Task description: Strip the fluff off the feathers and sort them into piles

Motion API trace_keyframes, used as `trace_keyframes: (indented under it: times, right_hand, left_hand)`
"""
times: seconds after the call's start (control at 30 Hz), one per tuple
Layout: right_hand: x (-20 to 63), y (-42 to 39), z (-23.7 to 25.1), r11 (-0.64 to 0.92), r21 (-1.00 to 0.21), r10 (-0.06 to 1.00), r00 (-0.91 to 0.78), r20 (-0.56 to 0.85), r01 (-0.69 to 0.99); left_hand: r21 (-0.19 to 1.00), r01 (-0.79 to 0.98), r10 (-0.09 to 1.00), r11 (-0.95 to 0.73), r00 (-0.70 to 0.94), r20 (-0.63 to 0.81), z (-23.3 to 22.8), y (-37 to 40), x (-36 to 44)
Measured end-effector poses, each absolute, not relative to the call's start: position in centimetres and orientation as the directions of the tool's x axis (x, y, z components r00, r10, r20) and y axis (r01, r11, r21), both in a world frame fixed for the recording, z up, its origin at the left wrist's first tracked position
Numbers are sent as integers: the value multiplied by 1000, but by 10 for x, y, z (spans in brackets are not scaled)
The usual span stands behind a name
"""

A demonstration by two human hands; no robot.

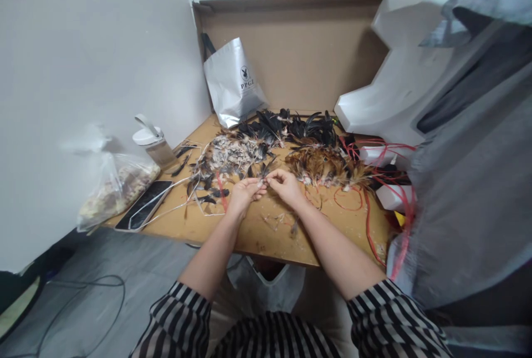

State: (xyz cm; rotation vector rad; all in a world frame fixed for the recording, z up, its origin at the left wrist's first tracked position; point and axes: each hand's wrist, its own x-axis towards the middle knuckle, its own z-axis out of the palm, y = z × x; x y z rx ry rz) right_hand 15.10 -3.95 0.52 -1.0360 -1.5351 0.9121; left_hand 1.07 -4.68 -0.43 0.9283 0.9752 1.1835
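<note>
the left hand and right hand met over the wooden bench, each grip pinching a small dark feather. heaps of black feathers and brown feathers lay just beyond.

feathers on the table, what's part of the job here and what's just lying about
In use: left hand and right hand pinching a small feather; grey feathers, black feathers, brown feathers, red cord.

Lying about: phone, bottle, silver bag, plastic bag.
</note>
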Motion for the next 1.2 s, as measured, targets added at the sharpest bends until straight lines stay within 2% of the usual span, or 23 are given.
trace_keyframes:
  times: [0.27, 0.43, 0.57, 0.7, 0.8, 0.87, 1.1, 1.2]
  right_hand:
    - [148, -43, 16, 125, -992, 990, -65, 125, -6]
    - [146, -41, 13, 0, -995, 997, -71, 7, -102]
    - [147, -38, 11, 16, -991, 999, -50, 22, -131]
    - [150, -35, 9, 141, -990, 990, 11, 141, -11]
    - [152, -33, 8, 242, -967, 970, -33, 240, 86]
    - [153, -33, 8, 260, -959, 965, -75, 253, 111]
    - [157, -40, 17, 138, -990, 974, -184, 132, 16]
    - [160, -42, 19, 28, -999, 975, -221, 33, -24]
  left_hand:
    - [961, -276, 999, 27, -14, -32, -5, -45, 11]
    - [973, -231, 1000, 3, 8, -1, -10, -43, 13]
    - [982, -189, 999, -26, 40, 35, -13, -43, 14]
    - [981, -156, 989, -112, 77, 125, -12, -46, 14]
    - [979, -165, 988, -122, 72, 135, -11, -47, 14]
    - [979, -171, 991, -108, 61, 120, -12, -47, 14]
    - [986, -155, 995, -58, 66, 69, -17, -44, 11]
    - [979, -204, 990, 6, 142, 23, -15, -44, 7]
